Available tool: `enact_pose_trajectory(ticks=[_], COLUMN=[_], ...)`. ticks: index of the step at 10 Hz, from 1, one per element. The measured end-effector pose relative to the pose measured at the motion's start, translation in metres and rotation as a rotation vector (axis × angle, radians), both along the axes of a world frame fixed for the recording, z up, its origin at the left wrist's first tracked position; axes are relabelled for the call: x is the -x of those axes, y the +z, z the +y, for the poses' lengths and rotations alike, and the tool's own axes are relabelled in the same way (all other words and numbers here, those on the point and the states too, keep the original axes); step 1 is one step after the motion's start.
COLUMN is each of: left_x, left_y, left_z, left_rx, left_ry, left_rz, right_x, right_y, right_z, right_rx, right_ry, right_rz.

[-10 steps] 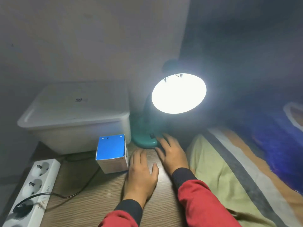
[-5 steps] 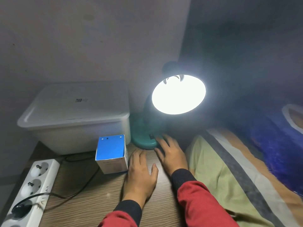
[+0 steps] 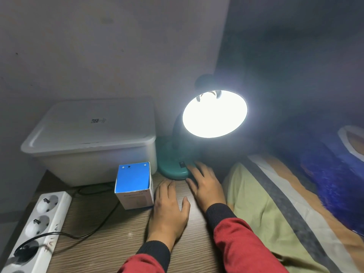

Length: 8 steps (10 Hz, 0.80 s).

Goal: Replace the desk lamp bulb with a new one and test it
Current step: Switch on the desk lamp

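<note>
A teal desk lamp stands at the back of the wooden table, its base (image 3: 171,166) carrying a small black switch (image 3: 182,164). Its round shade (image 3: 214,113) faces me and glows bright white, so the bulb inside is lost in glare. My right hand (image 3: 205,184) lies flat with its fingertips on the base's front edge beside the switch. My left hand (image 3: 169,207) rests palm down on the table, fingers apart, holding nothing. Just left of it stands a blue and white bulb box (image 3: 134,185).
A white lidded plastic bin (image 3: 92,138) sits behind the box. A white power strip (image 3: 37,223) with a black plug and cable lies at the table's left edge. A striped blanket (image 3: 275,209) covers the bed on the right. A wall rises close behind.
Both hands and the lit lamp stay where they were; only the camera has shifted slightly.
</note>
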State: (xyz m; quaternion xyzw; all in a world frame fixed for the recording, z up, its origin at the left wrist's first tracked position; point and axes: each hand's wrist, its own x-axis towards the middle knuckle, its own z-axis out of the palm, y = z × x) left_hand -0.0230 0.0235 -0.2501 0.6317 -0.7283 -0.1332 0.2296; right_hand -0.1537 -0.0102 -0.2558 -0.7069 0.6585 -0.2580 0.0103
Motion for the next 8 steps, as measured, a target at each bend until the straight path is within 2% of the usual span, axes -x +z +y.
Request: enact_pose_trajectory(ticks=[4, 5, 6, 7, 8], left_x=[0.000, 0.000, -0.001, 0.000, -0.001], left_y=[-0.002, -0.005, -0.006, -0.001, 0.007], left_z=[0.001, 0.001, 0.002, 0.003, 0.009], left_rx=[0.005, -0.032, -0.061, -0.087, -0.035], left_ry=[0.006, 0.002, 0.003, -0.066, -0.081], left_rz=[0.011, -0.015, -0.029, 0.072, 0.072], right_x=[0.000, 0.002, 0.003, 0.000, -0.008], right_y=[0.008, 0.015, 0.022, 0.026, 0.034], right_z=[-0.006, -0.014, -0.014, -0.002, 0.022], right_rx=[-0.103, -0.182, -0.348, -0.326, -0.368], right_ry=[0.043, 0.063, 0.060, 0.078, 0.037], right_rz=[0.026, 0.048, -0.079, -0.045, -0.084])
